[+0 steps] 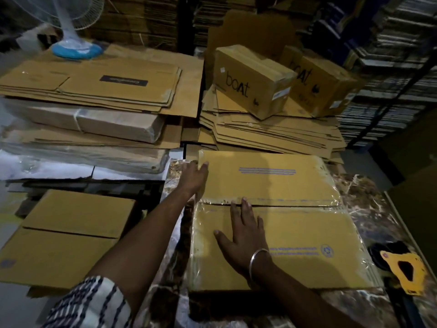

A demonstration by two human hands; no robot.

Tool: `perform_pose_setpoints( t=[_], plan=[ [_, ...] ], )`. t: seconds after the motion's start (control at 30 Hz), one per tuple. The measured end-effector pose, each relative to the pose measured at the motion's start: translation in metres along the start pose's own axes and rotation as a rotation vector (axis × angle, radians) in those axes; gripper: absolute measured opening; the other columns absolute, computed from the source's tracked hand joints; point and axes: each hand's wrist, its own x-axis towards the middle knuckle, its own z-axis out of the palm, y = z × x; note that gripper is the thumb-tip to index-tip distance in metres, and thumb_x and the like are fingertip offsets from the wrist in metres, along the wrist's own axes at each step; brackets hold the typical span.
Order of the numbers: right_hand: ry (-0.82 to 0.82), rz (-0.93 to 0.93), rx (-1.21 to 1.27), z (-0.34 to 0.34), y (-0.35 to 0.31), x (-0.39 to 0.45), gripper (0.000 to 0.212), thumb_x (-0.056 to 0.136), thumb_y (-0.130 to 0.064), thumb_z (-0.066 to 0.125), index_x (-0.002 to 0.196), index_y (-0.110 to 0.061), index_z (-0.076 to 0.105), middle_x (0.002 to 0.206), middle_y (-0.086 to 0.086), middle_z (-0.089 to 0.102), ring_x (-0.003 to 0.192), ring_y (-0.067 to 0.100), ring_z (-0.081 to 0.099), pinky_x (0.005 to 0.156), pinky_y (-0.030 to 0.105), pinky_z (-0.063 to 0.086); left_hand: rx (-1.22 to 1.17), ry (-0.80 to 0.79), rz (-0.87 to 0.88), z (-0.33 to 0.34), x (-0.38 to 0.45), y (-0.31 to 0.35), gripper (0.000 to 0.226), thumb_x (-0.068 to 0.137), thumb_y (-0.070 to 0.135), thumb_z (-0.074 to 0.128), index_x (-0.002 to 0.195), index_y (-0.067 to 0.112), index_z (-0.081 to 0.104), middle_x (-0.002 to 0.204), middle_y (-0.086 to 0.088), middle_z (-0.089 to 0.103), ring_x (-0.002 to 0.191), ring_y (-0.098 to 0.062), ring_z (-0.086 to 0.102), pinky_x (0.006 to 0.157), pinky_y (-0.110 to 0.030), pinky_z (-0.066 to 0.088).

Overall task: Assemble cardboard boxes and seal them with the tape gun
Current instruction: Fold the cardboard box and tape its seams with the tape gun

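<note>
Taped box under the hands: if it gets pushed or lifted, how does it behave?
The taped box probably slides easily: glossy tape on a polished marble top. Likely light for its size, being plain corrugated card. The lid may flex at the centre seam where the right hand presses.

Bare forearms, left sleeve white with dark stripes, thin silver bangle on right wrist
</note>
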Motion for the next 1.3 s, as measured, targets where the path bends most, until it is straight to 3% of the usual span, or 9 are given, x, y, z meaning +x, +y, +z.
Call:
perform_pose_setpoints(
  t=[0.13,0.3,0.5,0.6,0.67,0.77,0.87,1.1,1.3],
  plan=[
    [-0.009,-0.002,0.001,-0.001,0.0,-0.001,0.089,0.092,-0.072,0.03,0.16,-0.029,-0.008,0.162,-0.006,-0.028,0.151,0.012,-0.021,0.121,0.041,-0.011,0.028,0.105,0.054,-0.009,0.017,-0.005,0.045,0.103,0.035,0.038,0.106,-0.002,0.064,0.108,-0.021,0.064,0.102,-0.035,0.06,0.079,-0.033,0.041],
    [-0.01,0.005,0.007,-0.003,-0.001,-0.002,0.088,0.092,-0.072,0.031,0.159,-0.03,-0.009,0.162,-0.007,-0.03,0.15,0.009,-0.024,0.121,0.04,-0.013,-0.084,0.005,0.063,-0.016,0.03,0.009,0.065,0.091,0.037,0.062,0.148,0.015,0.041,0.137,0.001,0.049,0.12,-0.02,0.051,0.106,-0.038,0.044],
    [-0.014,0.013,0.007,-0.002,-0.001,-0.001,0.089,0.091,-0.073,0.031,0.16,-0.03,-0.007,0.162,-0.008,-0.031,0.15,0.009,-0.025,0.122,0.04,-0.012,-0.124,0.059,0.037,0.0,0.028,0.001,0.044,0.102,0.031,0.053,0.141,0.009,0.054,0.136,-0.011,0.061,0.125,-0.028,0.056,0.101,-0.033,0.043],
    [-0.016,0.014,0.004,-0.002,-0.001,0.0,0.089,0.091,-0.073,0.031,0.159,-0.03,-0.007,0.161,-0.009,-0.031,0.149,0.008,-0.026,0.121,0.039,-0.014,-0.154,0.113,0.04,0.01,0.025,-0.005,0.024,0.103,0.034,0.052,0.094,0.02,0.07,0.101,-0.012,0.07,0.096,-0.025,0.063,0.084,-0.031,0.045],
    [-0.014,0.014,-0.002,-0.002,-0.001,0.0,0.089,0.091,-0.073,0.03,0.16,-0.03,-0.007,0.162,-0.008,-0.031,0.149,0.008,-0.026,0.12,0.039,-0.014,-0.181,0.129,0.014,0.01,0.026,-0.003,0.032,0.102,0.033,0.053,0.07,0.033,0.053,0.081,-0.007,0.064,0.084,-0.022,0.058,0.074,-0.029,0.039],
    [-0.015,0.01,0.004,-0.003,-0.002,0.0,0.089,0.092,-0.072,0.031,0.16,-0.03,-0.007,0.162,-0.008,-0.03,0.149,0.009,-0.026,0.121,0.04,-0.013,-0.135,0.092,-0.002,0.003,0.028,0.0,0.027,0.101,0.034,0.053,0.095,0.017,0.073,0.09,-0.01,0.068,0.087,-0.024,0.059,0.074,-0.027,0.038],
    [-0.021,0.011,-0.013,-0.002,-0.002,0.0,0.089,0.092,-0.073,0.03,0.16,-0.03,-0.007,0.162,-0.007,-0.031,0.149,0.01,-0.026,0.122,0.042,-0.012,0.052,0.046,0.005,-0.001,0.028,0.003,0.041,0.1,0.038,0.05,0.126,0.009,0.067,0.114,-0.014,0.07,0.104,-0.031,0.063,0.084,-0.031,0.045],
    [-0.02,0.01,-0.007,-0.003,-0.001,-0.001,0.088,0.092,-0.073,0.03,0.159,-0.031,-0.008,0.161,-0.008,-0.033,0.148,0.007,-0.028,0.121,0.04,-0.014,0.251,0.036,-0.004,-0.013,0.033,0.008,0.048,0.098,0.052,0.045,0.092,0.011,0.068,0.103,-0.014,0.07,0.1,-0.032,0.063,0.08,-0.032,0.043],
    [-0.02,0.009,0.01,-0.003,-0.001,-0.002,0.088,0.092,-0.072,0.032,0.16,-0.031,-0.008,0.161,-0.009,-0.032,0.148,0.007,-0.028,0.121,0.039,-0.015,0.457,0.091,0.318,-0.012,0.033,0.015,0.032,0.091,0.032,0.066,0.112,0.008,0.06,0.107,-0.014,0.065,0.099,-0.032,0.063,0.08,-0.04,0.053]
  ],
)
